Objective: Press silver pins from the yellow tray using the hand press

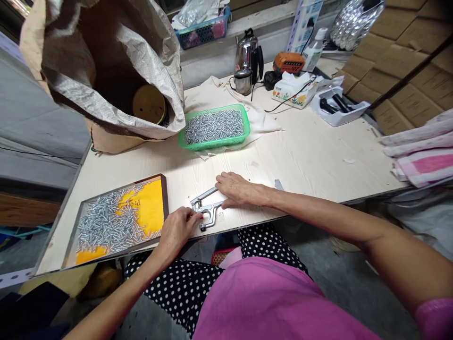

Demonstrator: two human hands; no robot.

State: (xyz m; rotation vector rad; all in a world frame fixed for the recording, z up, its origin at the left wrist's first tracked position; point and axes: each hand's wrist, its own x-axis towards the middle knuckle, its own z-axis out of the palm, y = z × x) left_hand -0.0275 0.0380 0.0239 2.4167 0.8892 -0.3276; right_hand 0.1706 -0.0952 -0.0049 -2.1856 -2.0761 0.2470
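Silver-grey snap-fastener pliers (208, 208) with a coil spring lie on the table near its front edge. Around the ends of their handles my right hand (235, 189) is closed, its back facing up. My left hand (180, 229) is at the jaw end, thumb and fingers pinched together. A small red spot shows by those fingertips; what they hold, if anything, is too small to make out. Left of that hand, a shallow tray (163, 198) with a yellow lining holds a heap of small silvery metal pieces (109, 222).
Behind the pliers stands a green basket (244, 137) full of similar silvery pieces. A large open woven sack (141, 61) with a round container inside is at the back left. Farther back are a metal kettle (247, 49), a mug (243, 82), a tissue pack (292, 89) and a white tray (341, 118).
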